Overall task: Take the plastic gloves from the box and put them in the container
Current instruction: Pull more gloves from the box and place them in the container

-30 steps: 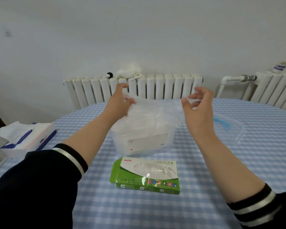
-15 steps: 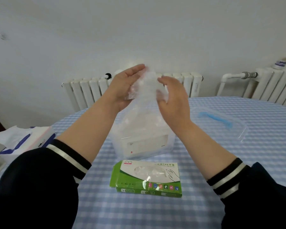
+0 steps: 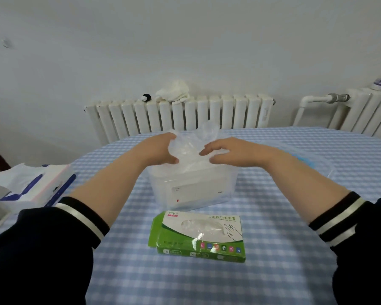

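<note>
Loosely crumpled clear plastic gloves top container.

wall: plain white | radiator: white, ribbed, below it | table: blue-checked cloth

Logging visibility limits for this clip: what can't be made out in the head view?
- Container contents: hidden by hands and crumpled glove.
- Left hand and right hand fingertips: buried in film.
- Lid: partly behind the right forearm.
- Glove box print: too small.
</note>
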{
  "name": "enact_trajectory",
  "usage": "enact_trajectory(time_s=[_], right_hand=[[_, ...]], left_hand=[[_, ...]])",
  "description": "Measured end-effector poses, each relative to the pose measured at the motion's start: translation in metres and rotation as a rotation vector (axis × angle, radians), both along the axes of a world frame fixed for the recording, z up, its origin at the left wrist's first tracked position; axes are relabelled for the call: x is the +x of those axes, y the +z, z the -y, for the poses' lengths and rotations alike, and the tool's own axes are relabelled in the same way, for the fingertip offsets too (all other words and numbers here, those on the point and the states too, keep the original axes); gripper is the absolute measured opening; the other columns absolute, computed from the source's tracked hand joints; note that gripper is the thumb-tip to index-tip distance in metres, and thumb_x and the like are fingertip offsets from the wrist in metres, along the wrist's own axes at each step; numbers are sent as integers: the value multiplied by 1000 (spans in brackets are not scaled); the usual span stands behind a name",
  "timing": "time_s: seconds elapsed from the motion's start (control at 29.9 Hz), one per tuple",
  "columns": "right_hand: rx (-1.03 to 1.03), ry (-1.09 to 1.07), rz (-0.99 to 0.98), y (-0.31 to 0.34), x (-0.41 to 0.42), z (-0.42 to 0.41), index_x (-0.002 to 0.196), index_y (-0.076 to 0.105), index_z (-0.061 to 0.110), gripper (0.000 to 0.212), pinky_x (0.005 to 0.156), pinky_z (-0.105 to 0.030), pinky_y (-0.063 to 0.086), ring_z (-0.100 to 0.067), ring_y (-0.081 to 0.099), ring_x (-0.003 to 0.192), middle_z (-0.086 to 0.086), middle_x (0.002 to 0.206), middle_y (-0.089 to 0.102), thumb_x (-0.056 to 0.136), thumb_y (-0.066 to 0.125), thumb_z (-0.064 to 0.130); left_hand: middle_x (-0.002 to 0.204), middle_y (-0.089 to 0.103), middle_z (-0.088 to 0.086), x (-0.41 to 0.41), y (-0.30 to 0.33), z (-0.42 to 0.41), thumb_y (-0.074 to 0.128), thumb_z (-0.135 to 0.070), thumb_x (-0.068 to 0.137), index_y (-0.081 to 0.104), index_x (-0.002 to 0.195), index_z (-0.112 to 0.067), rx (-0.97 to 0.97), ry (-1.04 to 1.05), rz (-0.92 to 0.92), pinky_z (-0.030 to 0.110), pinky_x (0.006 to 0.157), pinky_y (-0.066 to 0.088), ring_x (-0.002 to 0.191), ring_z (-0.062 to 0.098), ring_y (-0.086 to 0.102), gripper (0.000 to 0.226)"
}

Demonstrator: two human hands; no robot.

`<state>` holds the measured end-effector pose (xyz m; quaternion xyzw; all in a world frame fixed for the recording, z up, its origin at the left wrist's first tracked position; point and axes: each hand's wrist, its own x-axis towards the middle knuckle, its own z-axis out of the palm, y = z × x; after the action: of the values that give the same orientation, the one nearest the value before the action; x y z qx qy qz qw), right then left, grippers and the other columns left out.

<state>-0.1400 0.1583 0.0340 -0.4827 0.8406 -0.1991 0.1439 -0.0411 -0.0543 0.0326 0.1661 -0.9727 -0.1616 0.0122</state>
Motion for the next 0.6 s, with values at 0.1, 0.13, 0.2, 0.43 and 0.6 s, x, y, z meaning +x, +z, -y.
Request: enact_trajectory(time_s=[0.1, 0.13, 0.2, 0.43, 0.6], right_hand=[[-73, -29, 65, 14, 4, 8, 128, 60, 36, 57, 106, -28, 28, -9, 41, 132, 12, 145, 46, 89, 34, 68], [-102, -59, 34, 16, 6, 13, 126, 61, 34, 55, 105, -29, 29, -10, 43, 131, 10, 143, 48, 92, 31, 65], [-87, -56, -39, 16, 5, 22, 129, 58, 33, 40, 99, -26, 33, -6, 47, 122, 11, 142, 48, 98, 41, 52], [562, -9, -72, -3, -1, 61, 150, 19, 39, 79, 108, -40, 38, -24, 40, 135, 5, 154, 30, 87, 65, 48], [662, -98, 58, -16, -3, 69, 140, 44, 29, 43, 106, -40, 40, -26, 54, 122, -2, 139, 51, 99, 47, 43]], left_hand=[[154, 37, -1, -2, 1, -5, 77, -30, 82, 25, 152, -22, -102, -26, 45, 33, 107, 33, 136, 21, 40, 87], [154, 36, -2, -2, 2, -6, 77, -31, 81, 25, 152, -23, -98, -35, 60, 34, 108, 32, 137, 21, 39, 89], [155, 34, -3, -1, 2, -7, 78, -33, 79, 24, 152, -25, -86, -66, 99, 35, 111, 30, 138, 20, 37, 91], [148, 41, 0, -1, -7, -13, 76, -42, 80, 33, 149, -22, -380, -135, 359, 38, 104, 42, 128, 25, 47, 84], [141, 41, 3, -6, -17, -14, 55, -19, 94, 46, 138, -14, -591, -124, 433, 31, 78, 46, 102, 24, 58, 45]])
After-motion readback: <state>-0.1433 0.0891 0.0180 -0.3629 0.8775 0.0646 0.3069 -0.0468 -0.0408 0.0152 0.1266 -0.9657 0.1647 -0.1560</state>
